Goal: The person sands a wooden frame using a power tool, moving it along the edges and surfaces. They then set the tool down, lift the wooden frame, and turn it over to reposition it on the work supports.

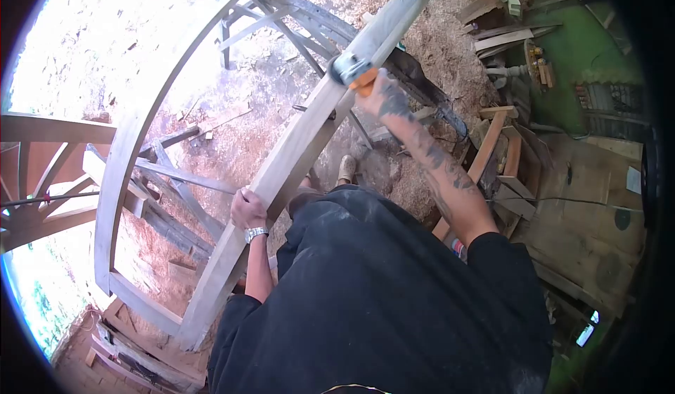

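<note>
A long pale wooden beam [302, 137] runs diagonally in front of me, joined at its lower end to a curved wooden frame [125, 148]. My right hand [380, 95] is closed around the orange body of an angle grinder [355, 70]. The grinder's head rests at the beam's upper part; its disc is mostly hidden. Farther down the beam, my left hand [249, 209], with a metal watch [256, 234] at the wrist, grips the beam's edge with fingers curled over it.
Wooden trestles [309, 28] stand under and behind the beam. Shavings cover the ground [450, 49]. On the right are stacked offcuts [496, 148], a wooden worktop [583, 204] and a dark cord [562, 198]. More boards [140, 352] lie at lower left.
</note>
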Tool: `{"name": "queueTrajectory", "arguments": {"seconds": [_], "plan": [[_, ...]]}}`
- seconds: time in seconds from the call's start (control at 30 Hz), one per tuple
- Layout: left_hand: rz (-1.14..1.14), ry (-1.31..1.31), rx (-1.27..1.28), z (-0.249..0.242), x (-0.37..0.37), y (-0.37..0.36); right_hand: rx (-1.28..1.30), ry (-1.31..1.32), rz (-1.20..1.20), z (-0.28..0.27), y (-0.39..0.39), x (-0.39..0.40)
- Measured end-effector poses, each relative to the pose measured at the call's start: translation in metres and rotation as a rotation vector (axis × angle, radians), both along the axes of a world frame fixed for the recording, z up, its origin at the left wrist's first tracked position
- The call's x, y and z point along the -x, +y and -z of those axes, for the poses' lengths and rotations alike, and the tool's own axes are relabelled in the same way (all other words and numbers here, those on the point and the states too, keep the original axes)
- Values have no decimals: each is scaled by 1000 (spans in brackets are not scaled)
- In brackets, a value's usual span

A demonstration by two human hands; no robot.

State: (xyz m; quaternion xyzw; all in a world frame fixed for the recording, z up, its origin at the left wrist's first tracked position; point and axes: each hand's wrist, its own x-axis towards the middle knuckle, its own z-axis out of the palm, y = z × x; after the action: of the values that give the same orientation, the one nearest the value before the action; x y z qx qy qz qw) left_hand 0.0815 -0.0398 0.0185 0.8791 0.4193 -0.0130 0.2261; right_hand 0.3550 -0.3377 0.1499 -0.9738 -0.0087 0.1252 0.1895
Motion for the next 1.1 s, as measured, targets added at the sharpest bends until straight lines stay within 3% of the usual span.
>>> {"name": "queueTrajectory", "arguments": {"seconds": [0.1,0.3,0.4,0.57,0.67,0.77,0.83,0.9,1.0,1.1], "plan": [[13,6,-17,4,5,3,-45,-61,17,1,-2,7],[44,12,-24,9,8,3,-62,176,-267,12,48,95],[49,-32,-31,10,10,2,-60,95,-254,18,47,94],[33,-54,-51,8,5,0,-39,54,5,-5,-2,12],[38,-23,-43,9,5,2,71,-73,81,21,-30,-26],[48,-17,-40,8,4,3,-21,-102,45,19,-5,0],[52,-42,-35,15,7,4,-20,140,-49,-3,26,30],[40,-33,-47,14,7,4,-84,3,-172,32,38,67],[14,-3,-86,6,5,0,-65,-1,-302,24,54,92],[6,-46,-113,11,5,-2,-81,68,-168,12,38,63]]}}
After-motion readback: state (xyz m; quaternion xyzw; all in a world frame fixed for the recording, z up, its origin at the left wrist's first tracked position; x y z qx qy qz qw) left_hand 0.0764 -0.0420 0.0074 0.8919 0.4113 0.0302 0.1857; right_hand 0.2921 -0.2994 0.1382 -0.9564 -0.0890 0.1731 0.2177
